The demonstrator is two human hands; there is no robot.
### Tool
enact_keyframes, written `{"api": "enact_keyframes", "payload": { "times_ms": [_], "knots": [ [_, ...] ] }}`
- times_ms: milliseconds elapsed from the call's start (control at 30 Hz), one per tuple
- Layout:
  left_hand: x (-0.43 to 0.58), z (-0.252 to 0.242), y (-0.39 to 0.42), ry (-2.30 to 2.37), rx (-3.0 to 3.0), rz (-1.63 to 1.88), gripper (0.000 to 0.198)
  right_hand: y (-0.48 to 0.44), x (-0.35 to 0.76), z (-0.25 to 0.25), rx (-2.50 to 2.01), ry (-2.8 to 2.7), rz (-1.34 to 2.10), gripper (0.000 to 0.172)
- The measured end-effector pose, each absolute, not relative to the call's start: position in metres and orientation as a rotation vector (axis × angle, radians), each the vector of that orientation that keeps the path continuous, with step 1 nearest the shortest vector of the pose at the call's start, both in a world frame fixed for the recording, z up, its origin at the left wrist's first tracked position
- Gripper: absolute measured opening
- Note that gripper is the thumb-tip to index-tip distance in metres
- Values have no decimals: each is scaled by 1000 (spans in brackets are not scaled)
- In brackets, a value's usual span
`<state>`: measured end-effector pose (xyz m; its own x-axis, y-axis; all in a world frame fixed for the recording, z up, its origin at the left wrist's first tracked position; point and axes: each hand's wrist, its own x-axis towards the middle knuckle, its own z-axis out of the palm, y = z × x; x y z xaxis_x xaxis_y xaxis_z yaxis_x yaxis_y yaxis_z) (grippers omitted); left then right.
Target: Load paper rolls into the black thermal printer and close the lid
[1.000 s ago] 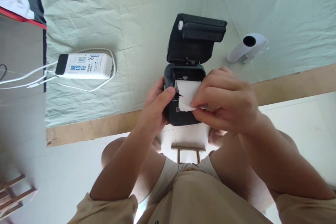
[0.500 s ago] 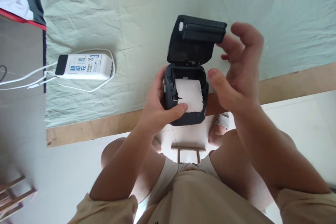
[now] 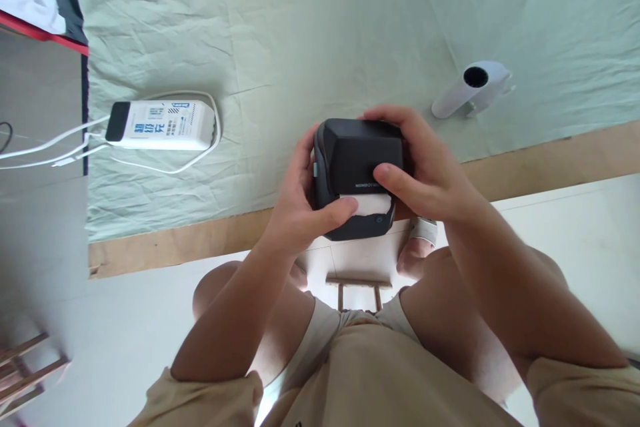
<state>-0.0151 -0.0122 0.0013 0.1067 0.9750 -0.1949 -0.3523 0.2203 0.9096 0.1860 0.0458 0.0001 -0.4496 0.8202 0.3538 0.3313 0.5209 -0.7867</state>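
Note:
A dark label printer [image 3: 357, 153] is held between both hands above the table's near edge, its lid down. White label paper [image 3: 375, 204] sticks out of the slot below the lid. My left hand [image 3: 310, 207] grips the printer's left side, the thumb pressing on the paper. Wrapped round the right side is my right hand [image 3: 425, 167], its thumb lying on the lid and its fingers over the back edge. The paper roll inside is hidden by the lid.
To the left lies a white power strip [image 3: 167, 125] with white cables running off the table. A small white cylinder with a dark round end [image 3: 470, 88] rests at the right on the green cloth [image 3: 280, 27]. A wooden strip [image 3: 200, 240] edges the table.
The printer's lid has swung down from open to closed, covering the paper roll. My right hand has moved left onto the lid, uncovering the white cylinder. My left hand keeps its hold.

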Motion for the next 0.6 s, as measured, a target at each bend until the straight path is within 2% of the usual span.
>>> {"api": "enact_keyframes", "payload": {
  "times_ms": [167,267,433,600],
  "knots": [
    [-12,0,-13,981,766,1183,60,46,186,-4,-837,-1970,917,51],
    [-11,0,-12,984,767,1150,54,45,186,-8,-836,-1970,930,53],
    [-10,3,-11,965,734,1150,57,43,186,-9,-883,-2005,912,54],
    [-7,2,-8,948,588,1244,29,44,185,-6,-859,-2024,834,45]
  ]
}}
